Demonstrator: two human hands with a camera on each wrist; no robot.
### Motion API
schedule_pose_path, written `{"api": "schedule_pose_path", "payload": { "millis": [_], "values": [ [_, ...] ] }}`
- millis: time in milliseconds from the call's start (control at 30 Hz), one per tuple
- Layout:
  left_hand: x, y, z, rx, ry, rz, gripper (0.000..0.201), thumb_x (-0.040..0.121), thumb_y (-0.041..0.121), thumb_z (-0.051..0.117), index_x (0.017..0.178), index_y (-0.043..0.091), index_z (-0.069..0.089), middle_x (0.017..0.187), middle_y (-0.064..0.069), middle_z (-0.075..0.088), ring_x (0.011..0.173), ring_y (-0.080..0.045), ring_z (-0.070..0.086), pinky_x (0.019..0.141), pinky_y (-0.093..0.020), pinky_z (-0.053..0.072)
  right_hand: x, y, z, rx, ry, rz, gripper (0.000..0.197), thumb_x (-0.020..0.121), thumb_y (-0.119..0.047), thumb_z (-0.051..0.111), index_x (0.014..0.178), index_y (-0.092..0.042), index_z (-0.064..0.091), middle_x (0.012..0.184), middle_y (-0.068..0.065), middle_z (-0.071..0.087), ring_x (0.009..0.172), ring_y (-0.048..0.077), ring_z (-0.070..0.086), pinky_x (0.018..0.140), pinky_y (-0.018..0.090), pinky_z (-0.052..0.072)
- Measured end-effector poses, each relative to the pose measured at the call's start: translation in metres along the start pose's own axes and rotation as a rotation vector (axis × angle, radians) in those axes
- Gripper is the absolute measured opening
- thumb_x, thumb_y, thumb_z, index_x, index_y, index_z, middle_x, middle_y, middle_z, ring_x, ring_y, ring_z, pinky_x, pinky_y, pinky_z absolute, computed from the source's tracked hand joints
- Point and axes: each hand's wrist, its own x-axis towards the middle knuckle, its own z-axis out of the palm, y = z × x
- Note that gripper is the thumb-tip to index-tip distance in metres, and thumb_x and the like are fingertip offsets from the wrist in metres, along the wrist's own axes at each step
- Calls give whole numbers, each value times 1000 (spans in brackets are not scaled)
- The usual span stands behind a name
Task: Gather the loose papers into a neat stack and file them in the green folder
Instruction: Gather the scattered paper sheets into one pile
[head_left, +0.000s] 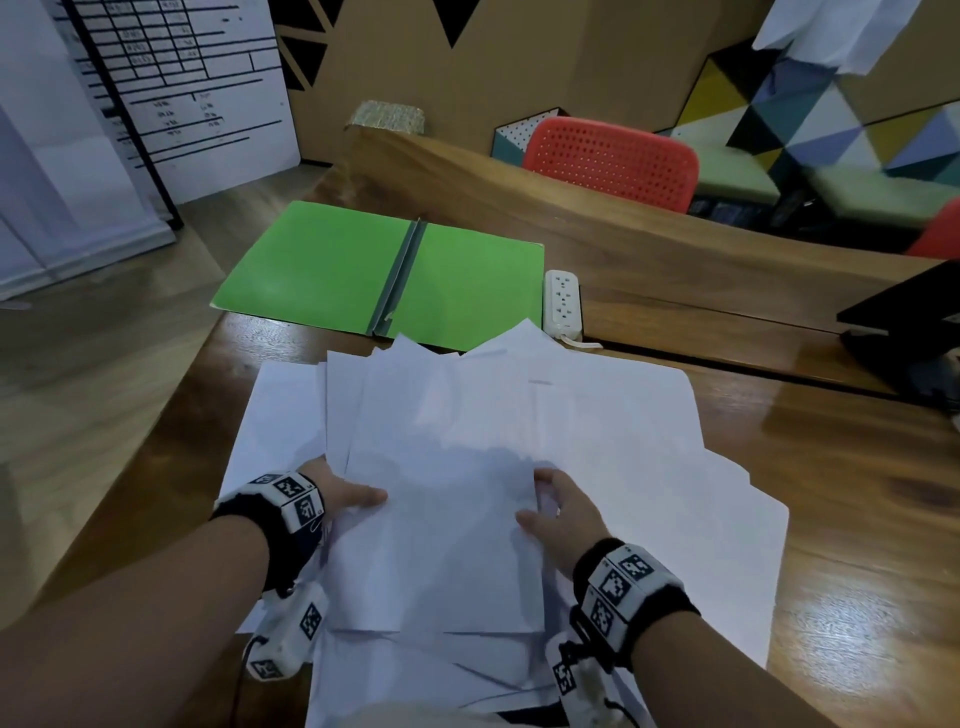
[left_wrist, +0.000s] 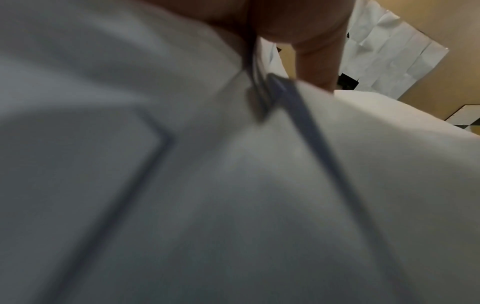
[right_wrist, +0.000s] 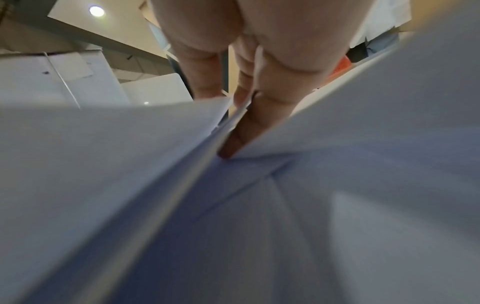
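The green folder lies open and flat at the far side of the wooden table. Several loose white papers are fanned out untidily in front of it, one corner overlapping the folder's near edge. My left hand grips the left edge of an upper bundle of sheets, thumb on top. My right hand holds the bundle's right edge. In the right wrist view its fingers are slid between sheets of paper. Blurred paper fills the left wrist view below a finger.
A white power strip lies just right of the folder. A black device sits at the table's right edge. Red chairs stand beyond a raised wooden ledge. The table's left edge drops to the floor.
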Motion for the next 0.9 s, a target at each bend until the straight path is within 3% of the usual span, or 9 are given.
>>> {"api": "schedule_pose_path", "payload": {
  "millis": [100, 233, 367, 467, 567, 633, 733, 800, 900],
  "values": [
    [0, 2, 0, 31, 23, -38, 68, 64, 25, 83, 121, 4, 54, 125, -16, 61, 114, -33, 56, 95, -35, 43, 8, 2, -17, 145, 71, 59, 51, 87, -15, 61, 132, -29, 43, 120, 9, 60, 105, 26, 60, 94, 46, 51],
    [1, 1, 2, 20, 28, -39, 68, 64, 25, 83, 121, 5, 54, 125, -16, 61, 114, -33, 56, 99, -37, 44, 21, 11, -80, -272, 426, 280, 52, 85, -16, 58, 135, -14, 43, 132, 14, 53, 117, 34, 52, 101, 42, 43],
    [2, 1, 2, 28, 44, -58, 69, 64, 25, 83, 123, 4, 52, 126, -17, 60, 115, -33, 55, 96, -36, 42, 22, 21, -119, -691, 233, 463, 55, 73, -37, 72, 117, -14, 47, 129, 14, 51, 121, 36, 47, 102, 45, 39],
    [2, 1, 2, 26, 45, -78, 72, 64, 28, 83, 123, 4, 51, 126, -16, 59, 114, -33, 55, 95, -36, 42, 35, 39, -131, -756, 142, 515, 98, 56, -60, 75, 136, -16, 38, 135, 10, 48, 125, 34, 45, 105, 44, 38],
    [2, 2, 1, 33, 51, -94, 77, 60, 35, 84, 123, 5, 52, 124, -13, 61, 112, -33, 56, 94, -37, 44, 49, 39, -138, -827, 161, 492, 92, 58, -70, 69, 133, -21, 45, 138, 10, 44, 127, 34, 40, 105, 42, 36],
    [2, 2, 1, 35, 51, -92, 74, 60, 36, 84, 121, 6, 54, 122, -14, 62, 107, -32, 57, 91, -35, 44, 60, 28, -144, -881, 176, 427, 88, 63, -69, 67, 133, -20, 48, 144, 9, 37, 132, 34, 34, 108, 44, 30],
    [1, 4, 1, 12, 43, -82, 66, 63, 30, 83, 119, 7, 56, 119, -13, 63, 96, -27, 55, 86, -32, 43, 88, 20, -151, -914, 141, 336, 101, 64, -61, 72, 145, -16, 32, 155, 8, 26, 141, 28, 26, 117, 45, 19],
    [2, 4, 0, 7, 31, -83, 66, 62, 31, 83, 118, 7, 57, 119, -12, 64, 99, -28, 57, 88, -33, 44, 105, 16, -153, -892, 95, 332, 111, 60, -54, 79, 147, -12, 24, 155, 9, 27, 141, 29, 29, 115, 44, 25],
    [3, 2, -1, 40, 42, -103, 67, 62, 34, 83, 118, 7, 57, 118, -12, 64, 104, -29, 58, 89, -33, 44, 117, 8, -154, -849, 41, 373, 97, 67, -44, 79, 143, -7, 31, 148, 14, 36, 133, 31, 39, 103, 36, 36]
  ]
}}
